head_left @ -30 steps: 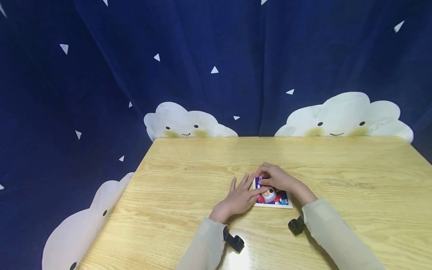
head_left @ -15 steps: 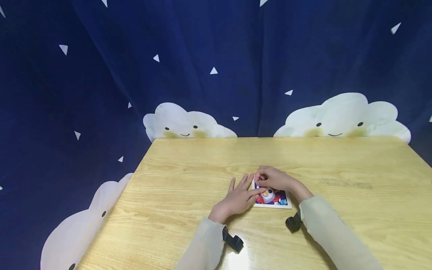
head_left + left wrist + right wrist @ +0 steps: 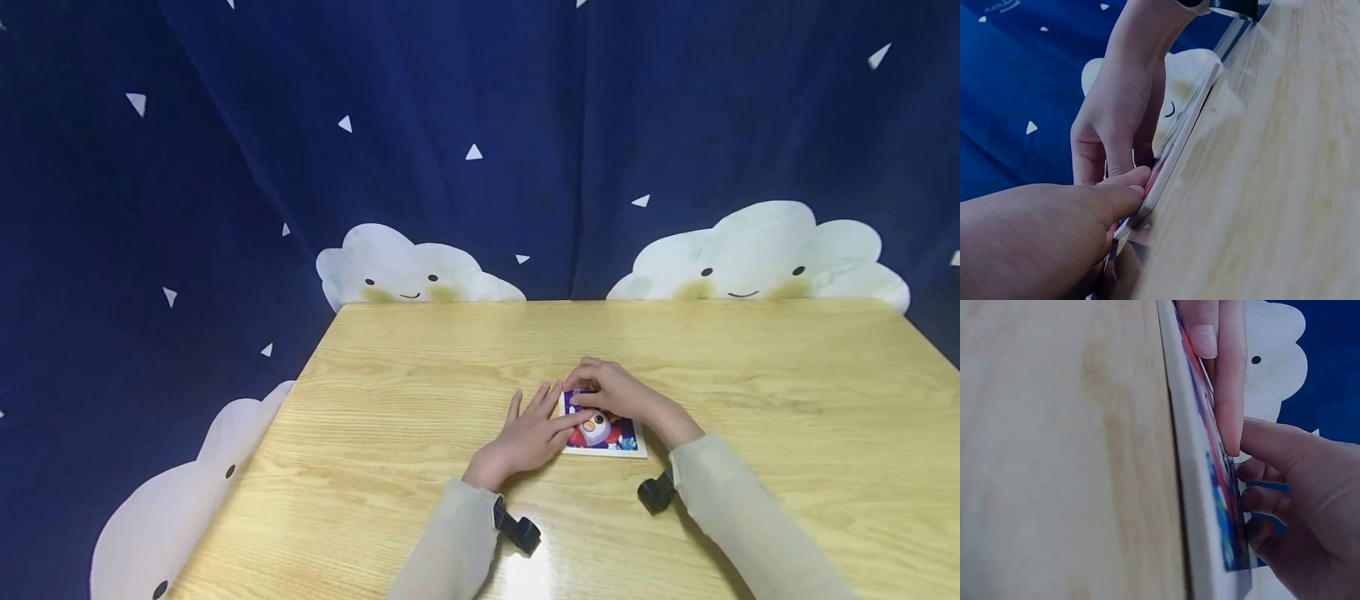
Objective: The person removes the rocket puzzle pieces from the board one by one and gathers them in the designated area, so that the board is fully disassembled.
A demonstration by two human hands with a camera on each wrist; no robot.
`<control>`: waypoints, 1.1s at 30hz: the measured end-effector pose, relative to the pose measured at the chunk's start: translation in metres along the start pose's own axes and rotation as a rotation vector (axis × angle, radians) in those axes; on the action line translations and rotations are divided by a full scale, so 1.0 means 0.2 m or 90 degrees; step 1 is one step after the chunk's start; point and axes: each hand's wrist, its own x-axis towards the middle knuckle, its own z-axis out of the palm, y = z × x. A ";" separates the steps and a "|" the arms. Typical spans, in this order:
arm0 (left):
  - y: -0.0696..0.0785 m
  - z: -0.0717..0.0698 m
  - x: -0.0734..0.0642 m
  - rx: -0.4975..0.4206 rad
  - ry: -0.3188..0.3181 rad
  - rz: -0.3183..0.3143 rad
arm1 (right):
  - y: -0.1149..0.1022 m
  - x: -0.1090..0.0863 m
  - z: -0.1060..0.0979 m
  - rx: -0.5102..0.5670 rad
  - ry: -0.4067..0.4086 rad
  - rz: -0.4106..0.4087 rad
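A flat, square picture board [image 3: 604,452] with a white border lies on the table in the head view, showing a round white bird-like face on dark blue, with red beside it. My left hand [image 3: 523,437] rests at its left side, fingers spread, the index finger laid across the picture. Over the far left corner, my right hand [image 3: 617,393] bends its fingers down onto the board, thumb apart from the index finger. Both hands touch the picture side in the right wrist view, where the bent right fingers [image 3: 1266,500] stand beside the straight left finger. Whether the right fingertips pinch anything is hidden.
The light wooden table [image 3: 390,400] extends around the board on every side. Behind it hangs a dark blue curtain [image 3: 420,100] with white triangles and smiling clouds. Black cameras [image 3: 517,531] are strapped at both wrists, close above the tabletop.
My right hand dipped slightly toward the near side, thumb and fingers closer together, then moved back with them parted. The left hand and the board stay nearly in place.
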 end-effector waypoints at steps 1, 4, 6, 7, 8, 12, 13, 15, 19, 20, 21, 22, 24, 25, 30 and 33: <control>0.00 0.00 0.00 0.000 0.000 0.000 | 0.00 0.00 -0.01 -0.005 -0.005 -0.004; 0.00 -0.01 0.00 0.002 0.002 0.000 | -0.01 0.02 -0.02 -0.009 -0.024 -0.011; 0.00 -0.01 -0.01 0.010 0.007 -0.001 | -0.02 0.03 -0.02 0.003 -0.040 -0.010; 0.00 0.00 -0.01 0.010 0.007 -0.001 | -0.02 0.03 -0.02 0.014 -0.050 -0.006; 0.00 0.00 -0.01 0.012 0.006 0.000 | -0.02 0.03 -0.02 0.024 -0.061 0.000; 0.00 0.01 -0.02 0.017 0.002 0.005 | -0.03 0.03 -0.01 0.076 -0.097 0.045; 0.00 0.01 -0.02 0.012 0.000 0.005 | -0.03 0.03 -0.01 0.084 -0.103 0.053; 0.00 0.01 -0.02 0.010 0.000 0.001 | -0.03 0.04 -0.01 0.097 -0.110 0.061; 0.00 0.01 -0.02 -0.004 0.000 -0.004 | -0.04 0.04 -0.01 0.092 -0.114 0.068; 0.00 0.00 -0.02 -0.005 -0.001 -0.003 | -0.04 0.04 -0.01 0.093 -0.114 0.071; 0.01 0.00 -0.02 -0.007 0.000 -0.001 | -0.04 0.04 -0.01 0.090 -0.115 0.076; 0.01 0.00 -0.02 -0.009 0.001 0.002 | -0.04 0.04 -0.01 0.091 -0.115 0.080; 0.01 0.00 -0.02 -0.011 0.000 0.005 | -0.03 0.04 -0.01 0.120 -0.116 0.089; 0.01 0.00 -0.02 -0.011 -0.001 0.006 | -0.03 0.04 -0.01 0.136 -0.115 0.093; 0.00 0.00 0.00 -0.011 0.001 0.001 | -0.02 0.03 -0.01 0.181 -0.095 0.090; 0.00 0.00 0.00 -0.010 0.003 0.002 | -0.01 0.02 -0.01 0.155 -0.083 0.073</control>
